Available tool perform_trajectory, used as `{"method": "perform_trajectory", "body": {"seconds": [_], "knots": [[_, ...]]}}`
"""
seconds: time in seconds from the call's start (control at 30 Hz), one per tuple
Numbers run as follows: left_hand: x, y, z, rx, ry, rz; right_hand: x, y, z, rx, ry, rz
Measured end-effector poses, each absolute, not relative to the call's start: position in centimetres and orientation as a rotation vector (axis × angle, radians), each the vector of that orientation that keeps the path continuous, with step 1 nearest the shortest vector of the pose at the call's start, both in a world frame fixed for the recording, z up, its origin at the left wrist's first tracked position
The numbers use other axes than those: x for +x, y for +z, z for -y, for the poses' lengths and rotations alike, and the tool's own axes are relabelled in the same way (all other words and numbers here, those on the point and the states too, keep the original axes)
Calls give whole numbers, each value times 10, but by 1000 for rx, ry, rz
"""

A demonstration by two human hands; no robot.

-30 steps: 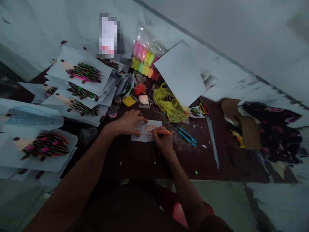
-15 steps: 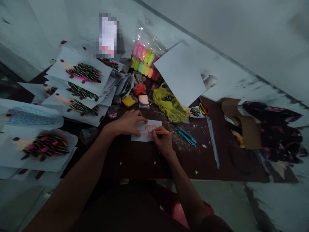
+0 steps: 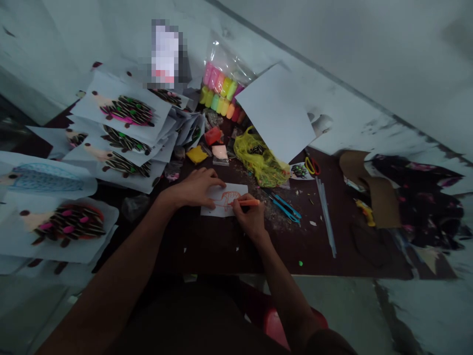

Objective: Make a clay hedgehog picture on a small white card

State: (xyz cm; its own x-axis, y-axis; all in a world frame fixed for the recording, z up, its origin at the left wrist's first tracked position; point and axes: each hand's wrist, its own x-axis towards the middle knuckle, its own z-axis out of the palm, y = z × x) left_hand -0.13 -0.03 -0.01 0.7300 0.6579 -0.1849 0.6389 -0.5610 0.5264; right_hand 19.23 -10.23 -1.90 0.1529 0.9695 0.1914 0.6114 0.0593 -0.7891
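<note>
A small white sheet of paper (image 3: 207,211) lies on the dark table, bearing an orange line drawing (image 3: 229,195) of a rounded shape with scale-like marks. My left hand (image 3: 197,188) rests flat over its left part, thumb and fingers apart, pressing the sheet down. Between the fingers of my right hand (image 3: 251,215) is an orange marker (image 3: 247,202), its tip on the drawing. Beyond the sheet sit packs of yellow clay (image 3: 197,155), red clay (image 3: 213,135) and pale pink clay (image 3: 220,152).
Stacked papers with seed-covered hedgehogs (image 3: 127,111) fill the left side. A yellow plastic bag (image 3: 258,160), a blue cutter (image 3: 286,209), scissors (image 3: 312,166) and clear sticks (image 3: 326,217) lie right. A bag of colourful clay (image 3: 221,93) and a white sheet (image 3: 277,113) are behind.
My right hand and the orange marker have shifted very slightly over the drawing. My left hand stays in place on the paper.
</note>
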Motion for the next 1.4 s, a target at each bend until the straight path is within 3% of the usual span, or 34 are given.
{"method": "perform_trajectory", "body": {"seconds": [1.4], "knots": [[0, 5, 2, 2363, 8, -1000, 199, -21, 98, -1672, 500, 1547]]}}
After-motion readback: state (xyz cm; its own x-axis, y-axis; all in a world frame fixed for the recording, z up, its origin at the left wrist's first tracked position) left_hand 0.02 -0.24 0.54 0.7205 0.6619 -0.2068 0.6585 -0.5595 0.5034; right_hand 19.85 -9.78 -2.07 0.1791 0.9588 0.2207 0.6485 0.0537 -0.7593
